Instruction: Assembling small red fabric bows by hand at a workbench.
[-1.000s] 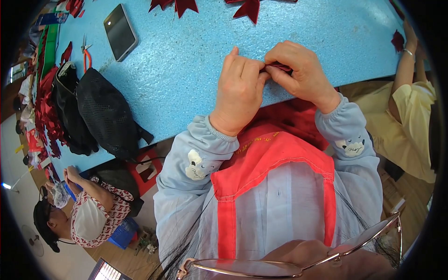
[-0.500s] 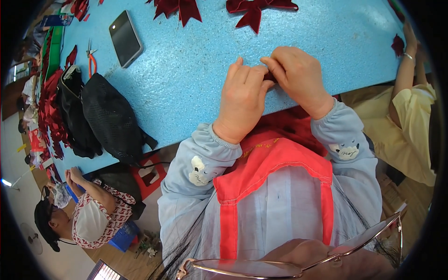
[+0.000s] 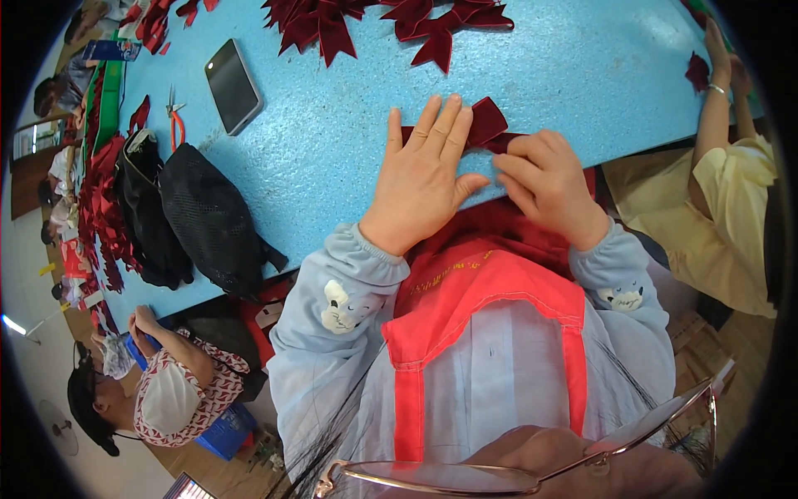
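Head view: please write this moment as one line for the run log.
left hand: flat over dark-red velvety ribbon | right hand: curled at ribbon's right end | beyond hands: dark-red velvety bows

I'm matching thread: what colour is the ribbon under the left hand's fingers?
The ribbon is dark red; it shows best in the head view.

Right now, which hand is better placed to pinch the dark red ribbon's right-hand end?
Probably the right hand: its curled fingers are at that end, while the left hand lies flat across the ribbon farther left.
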Motion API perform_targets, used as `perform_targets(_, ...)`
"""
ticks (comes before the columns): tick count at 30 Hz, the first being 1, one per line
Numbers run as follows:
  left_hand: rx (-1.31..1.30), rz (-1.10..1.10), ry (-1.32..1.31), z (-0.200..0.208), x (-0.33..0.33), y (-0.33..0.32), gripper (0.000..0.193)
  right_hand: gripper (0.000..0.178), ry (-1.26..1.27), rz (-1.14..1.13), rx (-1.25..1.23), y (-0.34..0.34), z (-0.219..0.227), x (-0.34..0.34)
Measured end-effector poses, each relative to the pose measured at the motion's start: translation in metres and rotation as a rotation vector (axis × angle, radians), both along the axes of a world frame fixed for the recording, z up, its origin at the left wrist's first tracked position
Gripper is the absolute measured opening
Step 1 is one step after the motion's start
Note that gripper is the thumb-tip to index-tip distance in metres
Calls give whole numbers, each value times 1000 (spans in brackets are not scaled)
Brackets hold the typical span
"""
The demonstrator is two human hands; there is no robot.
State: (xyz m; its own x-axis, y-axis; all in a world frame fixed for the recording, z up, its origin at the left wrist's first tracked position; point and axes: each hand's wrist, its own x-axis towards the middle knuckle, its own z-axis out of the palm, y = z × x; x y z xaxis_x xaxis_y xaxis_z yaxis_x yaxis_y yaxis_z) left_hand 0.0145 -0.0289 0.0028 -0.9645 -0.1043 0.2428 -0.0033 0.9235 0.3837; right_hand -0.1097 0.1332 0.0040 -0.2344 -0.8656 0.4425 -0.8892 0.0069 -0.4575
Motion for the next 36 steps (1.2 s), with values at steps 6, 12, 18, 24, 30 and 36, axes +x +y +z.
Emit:
perform_targets(6, 42, 155, 100, -2, 9, -12, 43, 20, -122, -24, -18, 10, 1, -8)
perform_targets(12, 143, 166, 336, -4, 48, -33, 24, 27, 19, -9, -69, -10, 13, -2)
perform_targets(18, 130, 254, 228, 2, 33, -9, 8, 29, 66, 45, 32, -31, 1, 5)
perform_targets(24, 392, 431, -216, 10, 28, -14, 9, 30, 88, -6, 70, -31, -3, 9)
perform_targets(30, 98, 434, -349, 27, 25, -39, 11, 26, -121, 42, -78, -28, -5, -5)
perform_targets(36, 276, 346, 210, 14, 21, -41, 15, 25, -509, -334, -21, -15, 3, -25)
